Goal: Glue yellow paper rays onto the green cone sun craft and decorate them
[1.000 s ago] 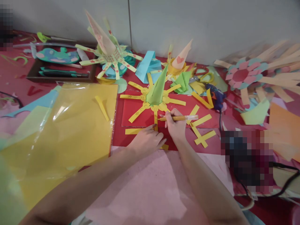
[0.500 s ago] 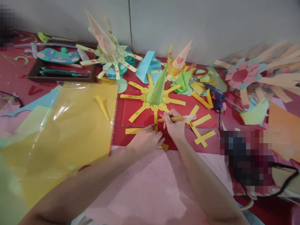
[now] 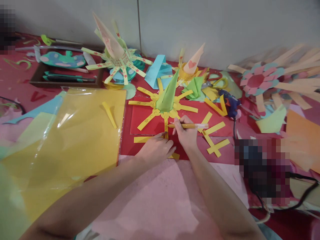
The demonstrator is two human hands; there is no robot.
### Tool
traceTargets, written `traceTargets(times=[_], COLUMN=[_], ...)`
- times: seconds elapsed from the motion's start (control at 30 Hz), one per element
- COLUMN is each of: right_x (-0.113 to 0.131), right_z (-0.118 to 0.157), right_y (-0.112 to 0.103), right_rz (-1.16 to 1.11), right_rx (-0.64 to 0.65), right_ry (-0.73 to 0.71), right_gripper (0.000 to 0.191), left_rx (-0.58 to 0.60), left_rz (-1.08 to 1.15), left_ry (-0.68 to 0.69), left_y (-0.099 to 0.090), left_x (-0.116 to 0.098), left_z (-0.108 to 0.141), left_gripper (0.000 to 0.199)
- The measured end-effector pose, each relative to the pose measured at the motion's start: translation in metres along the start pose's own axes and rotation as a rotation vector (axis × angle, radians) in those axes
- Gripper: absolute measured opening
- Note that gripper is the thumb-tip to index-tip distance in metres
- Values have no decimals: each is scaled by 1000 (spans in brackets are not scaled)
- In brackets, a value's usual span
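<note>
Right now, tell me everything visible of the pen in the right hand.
The pen has an orange-yellow barrel and a clear, plastic-looking rear end. Gripped by the right hand, which hides part of the barrel, it lies sideways in view, pointing left, its tip at a yellow paper strip. Tip contact is too fine to judge.

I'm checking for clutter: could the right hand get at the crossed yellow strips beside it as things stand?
Probably yes. The crossed yellow strips lie in the open, close by, with no visible barrier between. But the right hand holds a pen, which might hamper picking one up.
</note>
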State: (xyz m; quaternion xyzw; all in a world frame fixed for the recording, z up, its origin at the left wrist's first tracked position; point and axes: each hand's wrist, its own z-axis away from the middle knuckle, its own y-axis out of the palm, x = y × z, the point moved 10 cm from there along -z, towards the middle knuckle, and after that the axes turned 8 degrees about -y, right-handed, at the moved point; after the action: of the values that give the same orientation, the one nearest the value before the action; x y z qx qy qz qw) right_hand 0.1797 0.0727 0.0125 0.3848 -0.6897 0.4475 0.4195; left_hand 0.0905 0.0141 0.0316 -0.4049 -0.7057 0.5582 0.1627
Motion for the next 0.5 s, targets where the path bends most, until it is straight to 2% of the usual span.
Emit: traceTargets(times=[0.2,0.5], right_x=[0,-5], right_z=[0,2], right_y=[-1,-2], right_rz=[8,-46], right_rx=[1,-20], right_ry=[-1,33], right_gripper=[34,32], left_rx=[43,36], left_rz=[36,21], left_ry=[-20,-17], left_y=[5,4], left_x=[3,3], left_z=[0,0], left_gripper=[38,36])
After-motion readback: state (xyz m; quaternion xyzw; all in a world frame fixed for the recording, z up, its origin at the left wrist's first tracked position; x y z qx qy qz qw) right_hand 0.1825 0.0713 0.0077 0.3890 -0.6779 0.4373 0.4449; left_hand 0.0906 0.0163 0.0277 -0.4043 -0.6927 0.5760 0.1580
